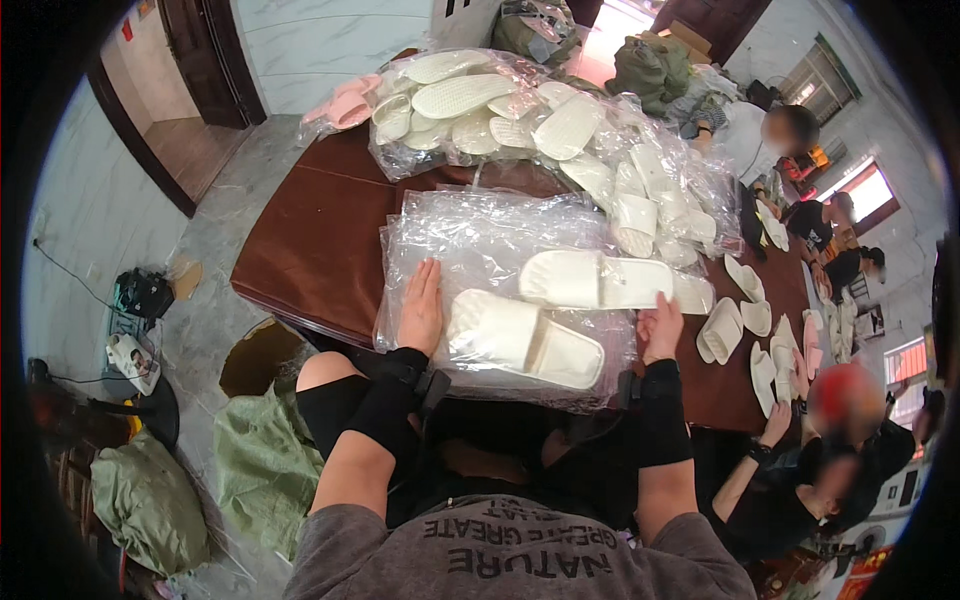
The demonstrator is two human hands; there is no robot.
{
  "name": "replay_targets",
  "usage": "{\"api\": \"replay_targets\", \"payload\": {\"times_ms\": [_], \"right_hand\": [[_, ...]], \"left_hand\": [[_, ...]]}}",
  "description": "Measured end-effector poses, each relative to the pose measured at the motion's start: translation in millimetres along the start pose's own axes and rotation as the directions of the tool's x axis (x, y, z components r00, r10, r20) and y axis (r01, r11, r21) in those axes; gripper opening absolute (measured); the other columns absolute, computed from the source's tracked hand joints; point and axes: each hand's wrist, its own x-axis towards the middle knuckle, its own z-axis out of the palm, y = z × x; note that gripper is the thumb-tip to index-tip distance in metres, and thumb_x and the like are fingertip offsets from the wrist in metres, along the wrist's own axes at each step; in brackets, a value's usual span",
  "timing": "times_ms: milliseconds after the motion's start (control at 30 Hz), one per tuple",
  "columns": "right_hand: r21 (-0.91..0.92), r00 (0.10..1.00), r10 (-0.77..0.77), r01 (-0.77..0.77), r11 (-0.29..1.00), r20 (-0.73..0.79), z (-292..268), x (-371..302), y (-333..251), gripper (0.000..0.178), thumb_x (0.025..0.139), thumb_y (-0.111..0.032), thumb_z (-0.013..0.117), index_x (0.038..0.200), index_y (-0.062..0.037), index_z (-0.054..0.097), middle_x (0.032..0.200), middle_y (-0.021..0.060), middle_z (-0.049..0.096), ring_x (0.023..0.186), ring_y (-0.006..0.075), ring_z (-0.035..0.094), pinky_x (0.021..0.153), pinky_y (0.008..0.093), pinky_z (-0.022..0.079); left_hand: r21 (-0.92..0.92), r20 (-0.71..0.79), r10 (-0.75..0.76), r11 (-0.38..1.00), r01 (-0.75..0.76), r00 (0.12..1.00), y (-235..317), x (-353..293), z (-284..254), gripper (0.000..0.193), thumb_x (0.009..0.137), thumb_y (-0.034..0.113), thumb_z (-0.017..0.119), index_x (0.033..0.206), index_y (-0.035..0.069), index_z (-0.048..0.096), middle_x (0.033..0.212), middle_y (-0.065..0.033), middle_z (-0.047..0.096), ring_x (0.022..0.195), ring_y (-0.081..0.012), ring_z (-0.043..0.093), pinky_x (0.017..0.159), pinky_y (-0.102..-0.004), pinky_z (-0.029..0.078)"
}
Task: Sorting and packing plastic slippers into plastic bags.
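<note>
Near slipper lay on plastic bags, just right of the left hand; that hand rested flat, fingers straight, holding nothing. Right hand: fingers curled at the far slipper's right end; could not tell whether gripped. Beyond, bagged slippers were heaped on the brown table.

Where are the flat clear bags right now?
In the head view, the flat clear bags lie mid-picture on the brown tabletop, beneath the left hand and white slippers, before the heap of bagged slippers.
</note>
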Motion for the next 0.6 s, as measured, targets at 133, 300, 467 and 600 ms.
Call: {"api": "replay_targets", "payload": {"times_ms": [133, 300, 467, 600], "right_hand": [[0.214, 0.981, 0.027, 0.015, 0.977, -0.193, -78, 13, -20, 0.022, 0.092, -0.030, 0.059, 0.096, -0.0094, 0.052, 0.058, 0.0055, 0.056, 0.038, 0.0149, 0.048, 0.032, 0.0269, 0.032], [0.519, 0.908, -0.096, 0.317, 0.794, -0.407, -135, 28, -71, 0.022, 0.091, -0.027, 0.062, 0.093, -0.0057, 0.058, 0.076, 0.0034, 0.062, 0.068, 0.0137, 0.060, 0.053, 0.0224, 0.047], [0.611, 0.886, -0.210, 0.440, 0.657, -0.413, -235, 83, -105, 0.030, 0.094, -0.032, 0.058, 0.089, -0.0025, 0.060, 0.076, 0.0077, 0.063, 0.069, 0.0163, 0.061, 0.060, 0.0253, 0.052], [0.636, 0.805, -0.097, 0.530, 0.560, -0.586, -267, 117, -87, 0.029, 0.094, -0.030, 0.056, 0.091, -0.0011, 0.060, 0.078, 0.0069, 0.064, 0.071, 0.0166, 0.061, 0.064, 0.0255, 0.053]], "left_hand": [[-0.012, 0.021, -0.002, 1.000, 0.003, 1.000, 8, 5, 6, 0.043, 0.092, 0.003, 0.045, 0.135, -0.002, 0.043, 0.140, -0.0206, 0.044, 0.133, -0.0346, 0.038, 0.110, -0.0441, 0.030], [0.035, 0.003, -0.016, 0.999, 0.016, 1.000, 1, -1, 0, 0.041, 0.093, 0.004, 0.045, 0.134, -0.001, 0.045, 0.140, -0.0196, 0.045, 0.133, -0.0342, 0.039, 0.110, -0.0443, 0.030], [0.072, 0.019, -0.014, 0.997, 0.013, 1.000, 4, 0, 1, 0.040, 0.095, 0.005, 0.043, 0.135, -0.001, 0.045, 0.142, -0.0182, 0.044, 0.134, -0.0342, 0.037, 0.110, -0.0446, 0.030], [0.121, 0.026, -0.021, 0.992, 0.018, 0.999, 5, -1, -9, 0.039, 0.095, 0.005, 0.043, 0.134, -0.001, 0.046, 0.140, -0.0184, 0.045, 0.133, -0.0349, 0.039, 0.110, -0.0446, 0.030]]}}
